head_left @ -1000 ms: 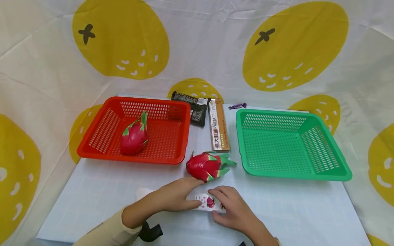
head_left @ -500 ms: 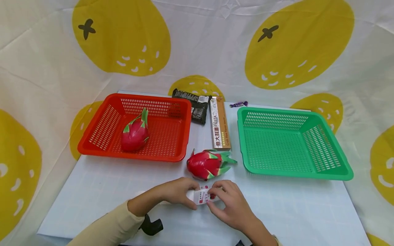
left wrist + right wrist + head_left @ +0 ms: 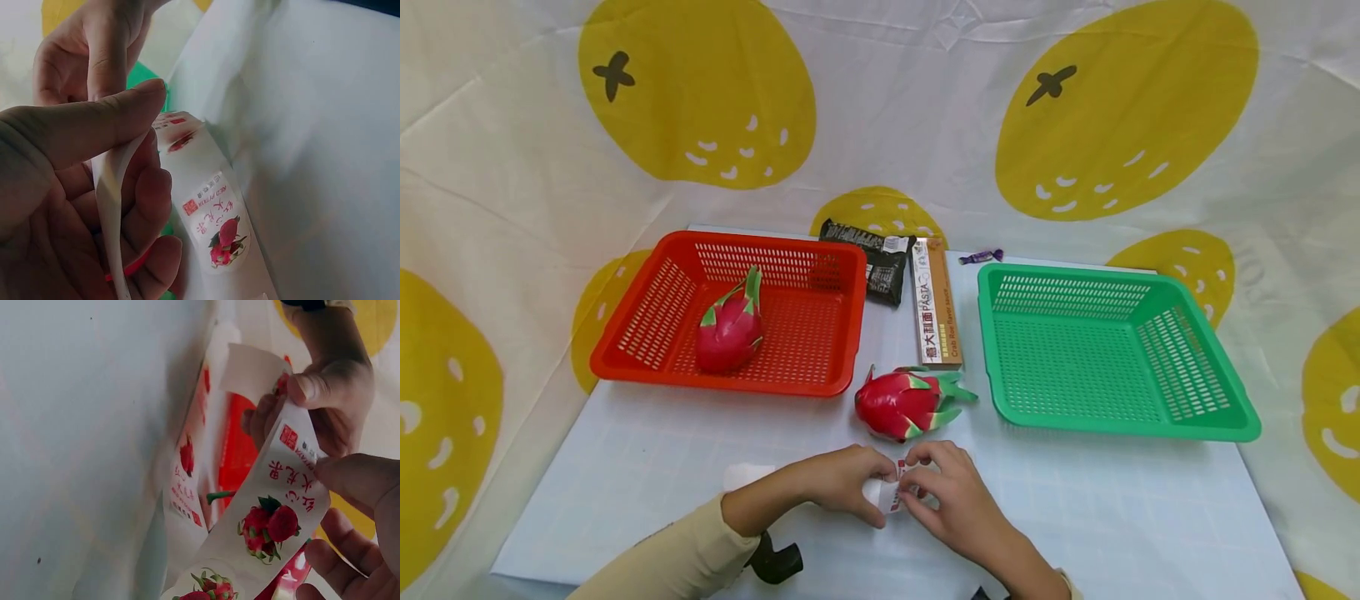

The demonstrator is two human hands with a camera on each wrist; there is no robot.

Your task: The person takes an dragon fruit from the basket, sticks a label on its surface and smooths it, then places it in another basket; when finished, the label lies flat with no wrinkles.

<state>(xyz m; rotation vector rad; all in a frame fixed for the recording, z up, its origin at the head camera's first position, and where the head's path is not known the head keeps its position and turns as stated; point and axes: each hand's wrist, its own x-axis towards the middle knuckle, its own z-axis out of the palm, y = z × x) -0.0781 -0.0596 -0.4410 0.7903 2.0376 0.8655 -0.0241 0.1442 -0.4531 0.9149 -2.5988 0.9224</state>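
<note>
My left hand (image 3: 842, 482) pinches a white strip of dragon fruit labels (image 3: 269, 487) between thumb and fingers; the strip bends up between the two hands. On the right, my right hand (image 3: 951, 500) grips the edge of the same strip with thumb and finger, close to a printed label. In the left wrist view, another part of the strip, with a round label (image 3: 222, 219), hangs low over the table. Just beyond both hands a red dragon fruit (image 3: 895, 404) with green leaf tips lies on its side on the cloth.
At the back left, a red basket (image 3: 722, 387) holds another dragon fruit (image 3: 728, 335). A green basket (image 3: 1120, 427) stands at right. Between them lie a pasta box (image 3: 936, 304), a black packet (image 3: 886, 271) and a purple-wrapped candy (image 3: 981, 257).
The label strip lay flatter between my hands; now it is raised and bent. My right thumb and finger have closed on its edge. The fruits and baskets stay put.
</note>
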